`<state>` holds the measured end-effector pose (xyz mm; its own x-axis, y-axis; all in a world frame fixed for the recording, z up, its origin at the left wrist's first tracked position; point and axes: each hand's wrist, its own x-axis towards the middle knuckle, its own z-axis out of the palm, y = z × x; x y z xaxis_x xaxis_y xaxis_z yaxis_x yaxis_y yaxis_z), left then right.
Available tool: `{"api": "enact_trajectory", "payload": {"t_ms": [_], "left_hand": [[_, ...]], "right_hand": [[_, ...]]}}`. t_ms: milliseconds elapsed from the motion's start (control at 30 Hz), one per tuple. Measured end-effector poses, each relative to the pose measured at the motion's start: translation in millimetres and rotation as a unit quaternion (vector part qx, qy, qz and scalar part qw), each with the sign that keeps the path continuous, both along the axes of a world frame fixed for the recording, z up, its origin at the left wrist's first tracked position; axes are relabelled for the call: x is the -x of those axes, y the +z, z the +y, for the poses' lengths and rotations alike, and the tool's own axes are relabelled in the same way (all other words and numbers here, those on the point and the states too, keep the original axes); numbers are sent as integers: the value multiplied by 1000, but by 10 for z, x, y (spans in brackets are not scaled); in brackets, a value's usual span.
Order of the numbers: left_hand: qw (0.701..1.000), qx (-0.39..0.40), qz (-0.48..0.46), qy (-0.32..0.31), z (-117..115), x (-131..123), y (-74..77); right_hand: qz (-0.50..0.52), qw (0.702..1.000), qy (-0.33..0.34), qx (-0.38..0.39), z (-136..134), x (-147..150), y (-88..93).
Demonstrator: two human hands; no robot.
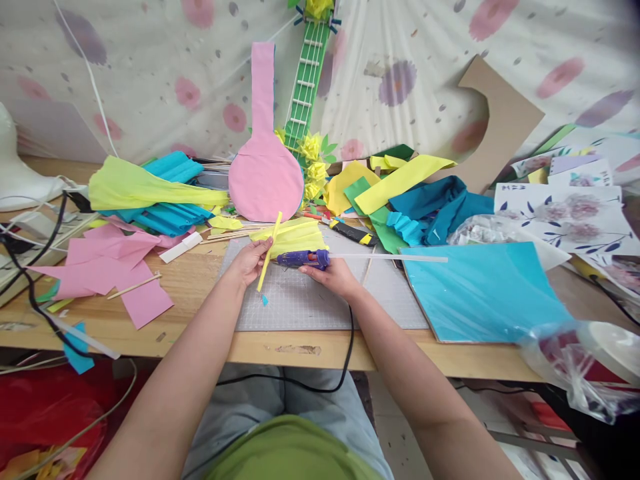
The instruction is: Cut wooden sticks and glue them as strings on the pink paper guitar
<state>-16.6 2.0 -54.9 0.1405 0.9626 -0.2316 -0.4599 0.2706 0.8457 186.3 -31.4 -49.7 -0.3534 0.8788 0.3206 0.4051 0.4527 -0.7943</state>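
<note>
My left hand (251,261) pinches a thin yellow strip (267,267), held nearly upright and leaning right at its top. My right hand (334,272) is wrapped round a purple glue gun (303,259), whose nozzle points left towards the strip. A long clear glue stick (400,257) sticks out of the gun's back, to the right. Behind both hands lies crinkled yellow paper (305,235), partly hidden by the gun. Below them is a grey cutting mat (305,307) with a small blue scrap (265,300) on it.
A pink banjo-shaped piece (265,177) stands behind the mat, beside a green fretted neck (306,87) with yellow flowers. A yellow-black cutter (353,233) lies behind the gun. Pink paper (105,260) is at left, a blue sheet (485,293) at right. A black cord (350,347) hangs over the front edge.
</note>
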Motion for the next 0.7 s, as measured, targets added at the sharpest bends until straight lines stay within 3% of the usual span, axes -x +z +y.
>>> {"api": "enact_trajectory", "payload": {"t_ms": [700], "left_hand": [[1000, -3, 18, 0, -3, -7, 7]], "right_hand": [[-27, 999, -20, -1, 6, 0, 1]]}}
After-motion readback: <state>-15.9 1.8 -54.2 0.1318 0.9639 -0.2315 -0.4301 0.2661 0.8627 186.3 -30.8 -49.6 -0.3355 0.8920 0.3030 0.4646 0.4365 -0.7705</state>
